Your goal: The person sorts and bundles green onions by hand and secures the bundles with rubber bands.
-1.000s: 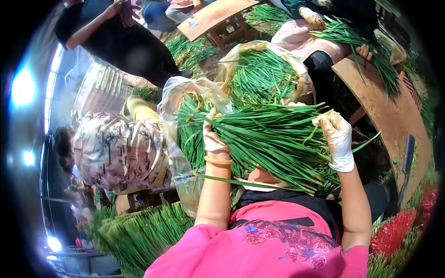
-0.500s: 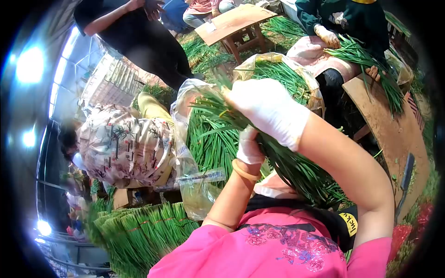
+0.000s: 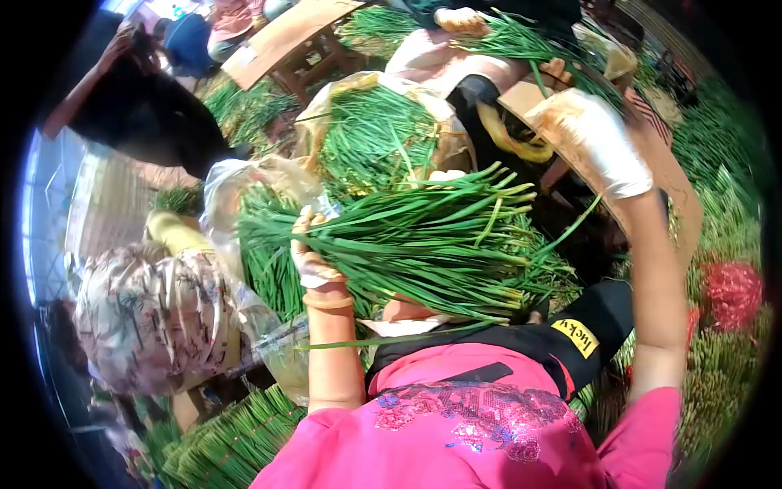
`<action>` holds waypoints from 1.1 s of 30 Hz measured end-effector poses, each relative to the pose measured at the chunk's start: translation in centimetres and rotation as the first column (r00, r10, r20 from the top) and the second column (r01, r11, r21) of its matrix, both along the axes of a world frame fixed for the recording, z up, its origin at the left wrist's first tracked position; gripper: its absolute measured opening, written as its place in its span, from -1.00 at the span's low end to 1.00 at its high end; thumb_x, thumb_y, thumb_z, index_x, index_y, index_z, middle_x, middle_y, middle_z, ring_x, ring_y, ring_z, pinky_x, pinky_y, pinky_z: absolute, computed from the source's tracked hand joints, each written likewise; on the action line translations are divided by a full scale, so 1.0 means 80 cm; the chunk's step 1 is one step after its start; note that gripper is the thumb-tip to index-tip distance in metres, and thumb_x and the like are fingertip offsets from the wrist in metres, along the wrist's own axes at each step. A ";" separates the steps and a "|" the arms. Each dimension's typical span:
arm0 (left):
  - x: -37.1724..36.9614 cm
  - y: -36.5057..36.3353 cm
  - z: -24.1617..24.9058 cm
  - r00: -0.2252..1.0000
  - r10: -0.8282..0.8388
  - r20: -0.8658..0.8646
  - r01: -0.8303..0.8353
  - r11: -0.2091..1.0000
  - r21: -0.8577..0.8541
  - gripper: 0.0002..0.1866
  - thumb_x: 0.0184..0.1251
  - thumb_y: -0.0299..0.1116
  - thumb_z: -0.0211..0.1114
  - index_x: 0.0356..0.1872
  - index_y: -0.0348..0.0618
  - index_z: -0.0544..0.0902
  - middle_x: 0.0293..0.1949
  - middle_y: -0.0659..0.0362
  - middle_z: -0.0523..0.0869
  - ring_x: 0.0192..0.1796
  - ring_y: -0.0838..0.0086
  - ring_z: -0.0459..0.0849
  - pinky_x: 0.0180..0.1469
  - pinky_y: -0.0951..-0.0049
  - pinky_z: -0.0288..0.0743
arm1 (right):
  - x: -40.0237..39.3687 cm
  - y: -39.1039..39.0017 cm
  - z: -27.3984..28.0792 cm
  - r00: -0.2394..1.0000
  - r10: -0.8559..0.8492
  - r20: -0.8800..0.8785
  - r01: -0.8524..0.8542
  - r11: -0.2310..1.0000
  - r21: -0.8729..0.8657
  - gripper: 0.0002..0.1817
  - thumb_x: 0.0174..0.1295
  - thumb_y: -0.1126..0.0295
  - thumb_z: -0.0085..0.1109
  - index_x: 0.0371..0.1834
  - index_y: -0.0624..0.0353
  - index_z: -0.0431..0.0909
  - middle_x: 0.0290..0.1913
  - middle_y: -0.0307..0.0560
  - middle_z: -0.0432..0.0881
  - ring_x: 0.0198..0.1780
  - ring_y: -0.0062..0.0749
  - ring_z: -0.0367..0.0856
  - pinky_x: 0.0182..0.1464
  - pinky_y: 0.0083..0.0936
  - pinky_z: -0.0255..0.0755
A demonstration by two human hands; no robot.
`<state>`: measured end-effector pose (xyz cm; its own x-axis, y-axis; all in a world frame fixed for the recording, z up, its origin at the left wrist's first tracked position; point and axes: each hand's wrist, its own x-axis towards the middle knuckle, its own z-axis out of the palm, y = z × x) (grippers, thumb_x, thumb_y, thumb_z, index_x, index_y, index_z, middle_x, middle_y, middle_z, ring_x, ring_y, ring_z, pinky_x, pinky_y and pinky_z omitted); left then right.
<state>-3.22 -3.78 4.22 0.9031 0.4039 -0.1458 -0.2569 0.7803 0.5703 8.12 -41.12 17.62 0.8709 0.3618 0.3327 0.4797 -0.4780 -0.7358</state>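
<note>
My left hand [image 3: 311, 248], in a white glove, is wrapped round a large bunch of garlic chives [image 3: 423, 244]. The bunch fans out sideways across my lap, its pale cut ends spread to the right and its leaf tips to the left. Raised at the upper right, away from the bunch, is my gloved right hand [image 3: 590, 138]. It is over the edge of a brown board [image 3: 664, 179], and its fingers are smeared by motion, so I cannot see whether they hold anything. One loose chive leaf [image 3: 570, 232] sticks out from the bunch toward that forearm.
An open bag [image 3: 305, 122] full of chives stands ahead, and a clear plastic bag [image 3: 224, 191] is at the left. Tied bundles [image 3: 236, 440] are stacked lower left. Co-workers sit around; one person's gloved hand [image 3: 460, 20] handles chives. A red net bundle [image 3: 731, 295] lies right.
My right hand has left the bunch and swung up to the right. My left hand keeps hold, and the bunch now lies spread sideways. The view has shifted rightward.
</note>
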 end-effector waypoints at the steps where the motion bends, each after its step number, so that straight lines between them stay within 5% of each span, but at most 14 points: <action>1: 0.000 0.006 -0.001 1.000 0.007 0.010 -0.007 1.000 0.010 -0.82 0.30 -0.31 0.15 -0.17 -0.15 0.57 -0.40 0.22 0.56 -0.32 0.41 0.52 -0.16 0.33 0.51 | -0.008 -0.003 -0.038 0.998 -0.056 0.022 0.058 0.995 -0.086 -0.76 0.22 0.25 0.11 -0.23 0.18 0.64 -0.19 -0.05 0.65 -0.12 -0.24 0.60 -0.04 -0.45 0.43; 4: 0.004 0.023 -0.008 0.973 -0.157 0.169 0.162 0.987 -0.015 -0.80 0.29 -0.31 0.15 -0.14 -0.14 0.60 -0.37 0.21 0.61 -0.31 0.44 0.57 -0.14 0.35 0.53 | -0.024 -0.009 -0.176 0.974 -0.213 0.080 0.213 0.977 0.018 -0.74 0.25 0.33 0.10 -0.05 0.17 0.60 -0.06 -0.05 0.62 0.04 -0.31 0.54 0.11 -0.46 0.38; 6: 0.002 0.038 -0.012 0.998 -0.027 0.048 0.027 1.000 0.016 -0.82 0.28 -0.31 0.15 -0.23 -0.13 0.65 -0.32 0.12 0.71 -0.26 0.38 0.66 -0.13 0.26 0.57 | -0.062 -0.019 -0.283 0.892 -0.453 0.004 0.397 0.779 -0.485 -0.76 0.29 0.37 -0.03 -0.09 0.10 0.62 -0.03 -0.01 0.62 -0.01 -0.18 0.58 0.08 -0.39 0.44; 7: 0.005 0.046 -0.010 0.998 -0.061 -0.005 0.061 0.993 -0.102 -0.82 0.30 -0.24 0.15 -0.32 -0.10 0.62 -0.42 0.19 0.68 -0.36 0.34 0.64 -0.19 0.23 0.56 | -0.113 -0.036 -0.307 0.980 -0.175 -0.092 0.027 0.580 -0.815 -0.73 0.28 0.29 -0.04 -0.09 0.08 0.62 -0.01 -0.01 0.62 -0.07 -0.14 0.62 0.01 -0.35 0.48; 9: 0.006 0.100 -0.066 0.966 -0.246 0.081 0.245 0.969 0.025 -0.80 0.28 -0.23 0.16 -0.23 -0.08 0.64 -0.35 0.21 0.70 -0.29 0.34 0.66 -0.14 0.21 0.57 | -0.176 -0.046 -0.344 0.771 -0.154 -0.618 -0.566 0.278 -0.776 -0.63 0.17 0.10 0.05 -0.14 0.10 0.67 -0.06 0.01 0.65 -0.02 -0.18 0.63 0.00 -0.26 0.48; 10: -0.004 0.076 -0.052 0.994 0.042 -0.098 -0.048 0.997 -0.062 -0.77 0.28 -0.22 0.15 -0.15 -0.04 0.65 -0.33 0.24 0.70 -0.24 0.35 0.65 -0.10 0.18 0.56 | -0.197 -0.065 -0.348 0.699 -0.233 -0.677 -0.611 0.298 -0.733 -0.65 0.14 0.11 0.07 -0.18 0.08 0.69 -0.10 0.01 0.67 0.00 -0.19 0.63 0.00 -0.25 0.48; 13: -0.017 0.094 -0.077 0.999 0.003 -0.038 -0.014 0.957 -0.291 -0.74 0.27 -0.16 0.11 -0.13 0.04 0.67 -0.17 0.25 0.71 -0.12 0.32 0.65 0.01 0.08 0.52 | -0.191 -0.110 -0.369 0.830 -0.310 -0.465 -0.456 0.106 -0.884 -0.64 0.11 0.10 0.12 -0.16 0.08 0.68 -0.09 0.04 0.66 0.00 -0.15 0.62 -0.01 -0.30 0.47; 15: -0.022 0.098 -0.084 0.980 -0.012 -0.197 0.001 0.999 -0.052 -0.71 0.26 -0.12 0.10 -0.14 0.05 0.68 -0.12 0.22 0.71 -0.09 0.29 0.64 0.03 0.04 0.50 | -0.161 -0.096 -0.325 0.840 -0.321 -0.437 -0.314 0.368 -0.875 -0.61 0.11 0.08 0.14 -0.15 0.11 0.67 -0.09 0.03 0.65 -0.03 -0.18 0.62 -0.07 -0.33 0.48; 17: -0.022 0.104 -0.092 0.985 -0.005 -0.175 -0.006 0.998 -0.058 -0.70 0.21 -0.08 0.15 -0.20 0.01 0.67 -0.13 0.14 0.70 -0.10 0.19 0.64 0.01 -0.01 0.49 | -0.147 -0.066 -0.324 0.808 -0.327 -0.489 0.154 0.920 -0.361 -0.63 0.15 0.11 0.17 -0.10 0.12 0.64 -0.19 -0.11 0.66 -0.16 -0.35 0.62 -0.20 -0.46 0.46; 19: -0.025 0.092 -0.081 0.979 -0.158 -0.129 0.148 0.985 -0.086 -0.69 0.17 -0.04 0.18 -0.23 -0.01 0.67 -0.11 0.08 0.69 -0.07 0.09 0.61 0.03 -0.05 0.46 | -0.143 -0.004 -0.281 0.483 0.105 -0.869 0.578 0.707 0.407 -0.66 0.20 0.18 0.18 -0.05 0.13 0.57 -0.30 -0.27 0.61 -0.28 -0.57 0.54 -0.29 -0.60 0.39; 22: -0.024 0.125 -0.117 0.982 -0.190 0.012 0.190 0.975 -0.113 -0.72 0.22 -0.08 0.15 -0.21 0.02 0.67 -0.11 0.09 0.69 -0.06 0.12 0.61 0.06 -0.03 0.45 | -0.183 0.044 -0.238 0.452 0.293 -0.842 0.310 0.834 0.456 -0.74 0.20 0.21 0.22 -0.18 0.13 0.54 -0.37 -0.25 0.56 -0.34 -0.58 0.46 -0.24 -0.54 0.43; 25: -0.031 0.107 -0.093 0.990 -0.017 -0.139 0.004 0.996 -0.092 -0.71 0.24 -0.09 0.13 -0.17 0.03 0.67 -0.08 0.10 0.68 -0.03 0.13 0.61 0.08 -0.03 0.44 | -0.179 -0.019 -0.233 0.868 0.066 -0.492 -0.194 0.958 -0.213 -0.82 0.00 0.32 0.26 -0.39 0.16 0.59 -0.47 -0.09 0.56 -0.38 -0.28 0.57 -0.29 -0.39 0.46; 27: -0.033 0.073 -0.064 0.985 0.009 -0.171 -0.014 1.000 -0.028 -0.72 0.21 -0.09 0.15 -0.19 0.04 0.67 -0.07 0.11 0.68 -0.04 0.12 0.61 0.07 -0.03 0.45 | -0.177 -0.082 -0.286 0.949 -0.212 -0.231 -0.001 0.736 -0.677 -0.89 -0.01 0.35 0.20 -0.44 0.10 0.61 -0.42 -0.08 0.57 -0.32 -0.14 0.57 -0.28 -0.32 0.46; 33: -0.019 0.087 -0.089 0.994 -0.012 -0.107 -0.007 0.983 -0.184 -0.77 0.18 -0.22 0.22 -0.15 0.08 0.68 -0.25 0.24 0.73 -0.17 0.30 0.66 -0.04 0.08 0.53 | -0.120 0.005 -0.137 0.976 -0.136 0.173 0.186 0.931 -0.314 -0.67 0.04 0.53 0.05 -0.09 0.04 0.60 -0.29 -0.14 0.60 -0.25 -0.22 0.59 -0.16 -0.35 0.47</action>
<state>-4.71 3.19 -2.90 0.8792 0.3589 -0.3134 -0.1999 0.8749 0.4412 -1.44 -40.72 6.69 0.8774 0.3309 0.3473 0.4660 -0.7595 -0.4539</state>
